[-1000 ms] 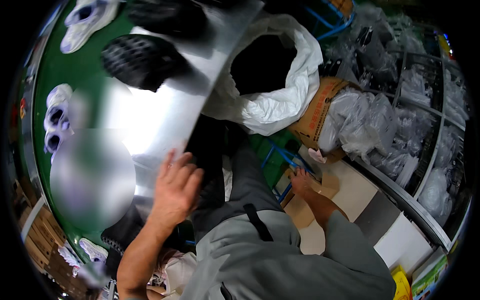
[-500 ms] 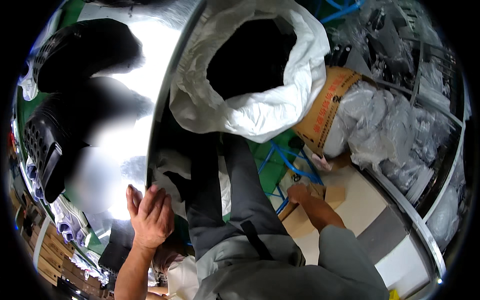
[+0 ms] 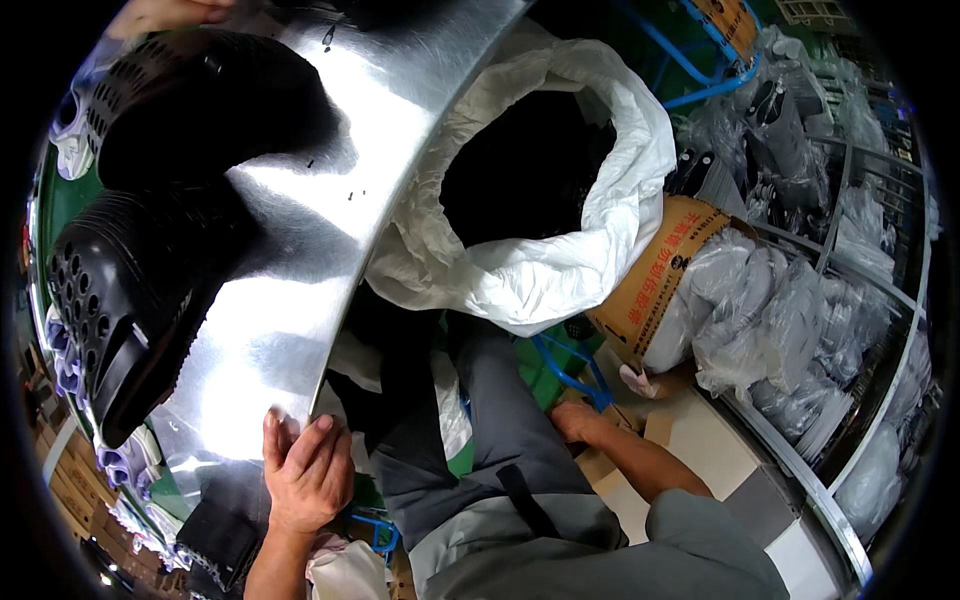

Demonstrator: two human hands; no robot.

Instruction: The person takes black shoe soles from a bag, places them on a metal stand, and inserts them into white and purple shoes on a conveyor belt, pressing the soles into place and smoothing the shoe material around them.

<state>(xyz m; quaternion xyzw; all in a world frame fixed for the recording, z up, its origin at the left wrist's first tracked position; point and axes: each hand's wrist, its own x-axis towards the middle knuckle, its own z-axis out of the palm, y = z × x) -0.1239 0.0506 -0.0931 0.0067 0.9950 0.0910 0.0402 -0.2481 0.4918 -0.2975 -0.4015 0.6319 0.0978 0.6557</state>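
My left hand [image 3: 308,475] rests at the near edge of a shiny metal table [image 3: 300,330], its fingers stretched and apart with nothing in them. Beside my right thigh my right hand [image 3: 575,420] is lowered toward a blue tube frame [image 3: 590,385] and some cardboard. Its fingers are curled and partly hidden, so what they hold cannot be made out. Black perforated clogs [image 3: 100,275] stand on the table's left side. Between the table and my legs, a white sack [image 3: 520,285] gapes open; its inside is dark.
At the upper left, another person's hand [image 3: 170,15] is near the clogs. To the right are a brown carton [image 3: 655,285], clear plastic-wrapped items [image 3: 755,320] and a metal rack [image 3: 845,455]. Pale shoes [image 3: 125,465] line the table's far left.
The view has shifted, so the table and sack sit lower and farther right. My right hand has come closer to my thigh. Another person's hand has appeared at the upper left.
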